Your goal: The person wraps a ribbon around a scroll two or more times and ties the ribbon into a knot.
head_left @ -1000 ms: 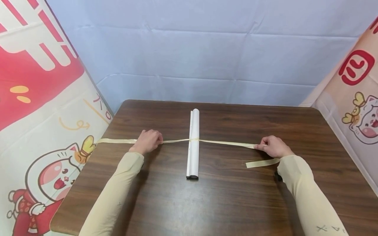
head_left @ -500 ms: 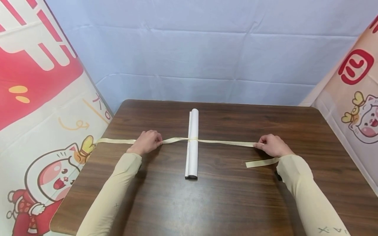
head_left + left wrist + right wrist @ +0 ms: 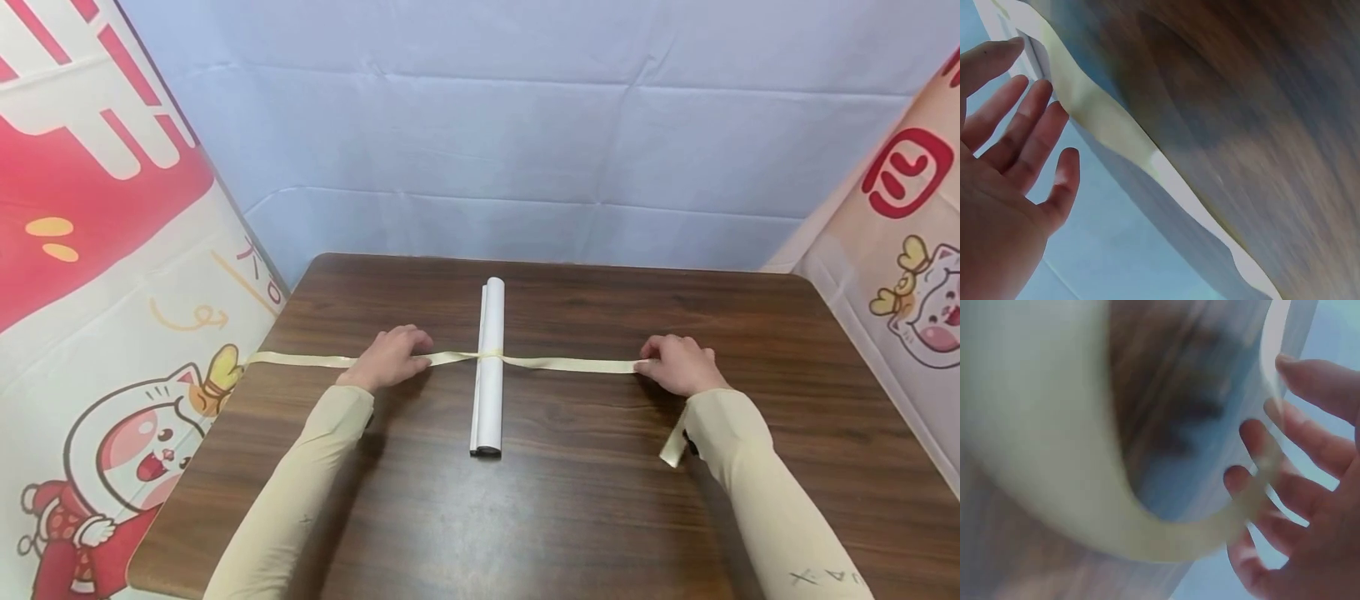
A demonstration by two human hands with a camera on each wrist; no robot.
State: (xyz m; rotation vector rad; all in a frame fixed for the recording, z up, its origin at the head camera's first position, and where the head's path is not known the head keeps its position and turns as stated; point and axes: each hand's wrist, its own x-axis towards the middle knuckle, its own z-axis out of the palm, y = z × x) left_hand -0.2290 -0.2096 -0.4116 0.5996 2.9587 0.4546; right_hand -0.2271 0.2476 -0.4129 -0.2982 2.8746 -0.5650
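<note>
A white rolled-up sheet point(image 3: 491, 400) with a dark near end lies lengthwise mid-table. Around its middle runs a pale yellow ribbon point(image 3: 570, 364), stretching out to both sides. My left hand point(image 3: 386, 358) is over the left length; the left wrist view shows its fingers apart and relaxed beside the ribbon point(image 3: 1110, 122). At the right length is my right hand point(image 3: 682, 367). Its thumb and fingers point(image 3: 1316, 506) stand apart in the right wrist view, the thumb tip at the ribbon's edge. There the ribbon point(image 3: 1041, 425) loops close to the camera, blurred. Its loose end hangs by the right sleeve.
The brown wooden table point(image 3: 570, 517) has rounded far corners. Behind it hangs a pale blue cloth point(image 3: 510, 142). Printed cartoon panels stand at the left point(image 3: 90, 250) and right point(image 3: 907, 275). The ribbon's left length reaches the table's left edge.
Both hands have moved inward toward the roll and their fingers have loosened from the ribbon. The ribbon has slackened. Its loose right end has swung down and nearer the sleeve.
</note>
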